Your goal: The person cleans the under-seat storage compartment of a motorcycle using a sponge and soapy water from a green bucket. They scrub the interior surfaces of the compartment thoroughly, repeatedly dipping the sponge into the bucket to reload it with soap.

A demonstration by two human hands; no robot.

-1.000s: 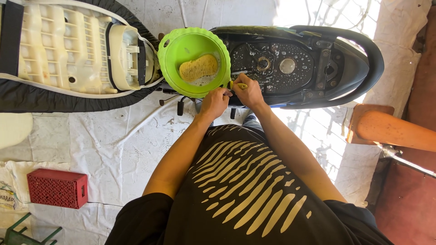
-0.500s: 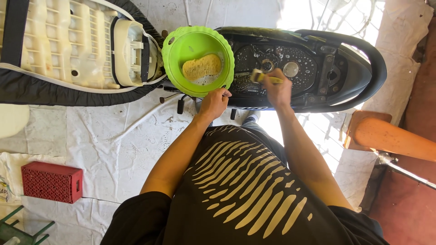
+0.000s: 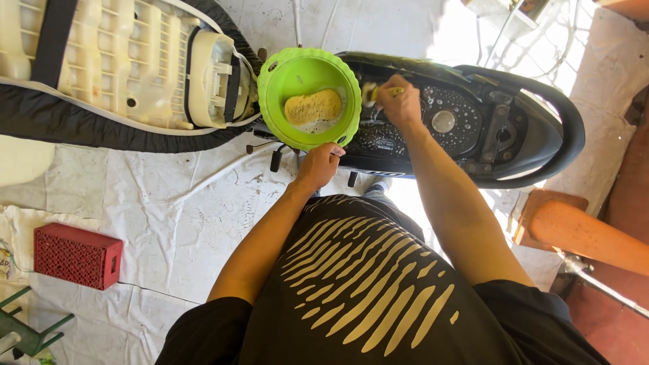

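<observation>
Sunlit concrete floor (image 3: 223, 203), patchy white, seen from above. A black scooter body (image 3: 473, 128) lies across the top with its seat removed; wet, soapy compartment exposed. To the left, the upturned seat (image 3: 115, 74), cream plastic underside with black edge. Between them, a bright green bowl (image 3: 274, 101) holding a yellow sponge (image 3: 312, 106) in shallow water. Left hand (image 3: 319, 165): grip clamped on the bowl's near rim, fingers curled over the edge. Right hand (image 3: 399, 103): grip closed around a small yellow brush (image 3: 378, 92), pressed to the wet compartment surface just right of the bowl. A red perforated box (image 3: 78, 255) sits on the floor at lower left, well apart; a green metal frame (image 3: 27, 331) shows at the corner.
</observation>
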